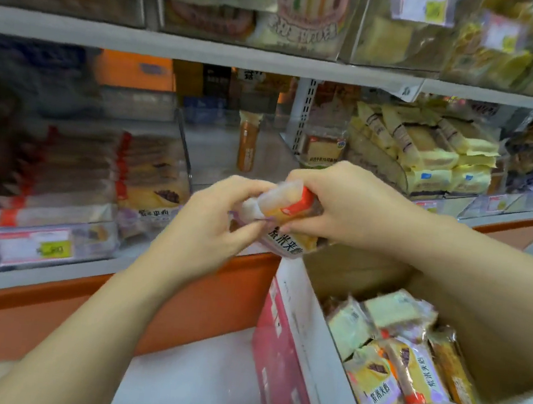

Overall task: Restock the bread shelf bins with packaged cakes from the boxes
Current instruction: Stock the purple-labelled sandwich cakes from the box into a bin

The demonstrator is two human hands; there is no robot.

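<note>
Both my hands hold a small bundle of packaged cakes (285,216) in yellow, purple and red wrappers, just above the shelf's front edge. My left hand (219,219) grips the bundle from the left, and my right hand (342,204) grips it from above and the right. Below right, an open cardboard box (305,310) holds several more of the same cakes (400,362). To the left, a clear shelf bin (186,145) is filled with rows of matching cakes (150,181).
The orange shelf front (221,283) runs across below my hands. A bare clear bin (231,150) lies behind them. Yellow packaged cakes (432,155) fill the bin at right. An upper shelf (210,49) carries more bins. A yellow price tag (54,248) sits at front left.
</note>
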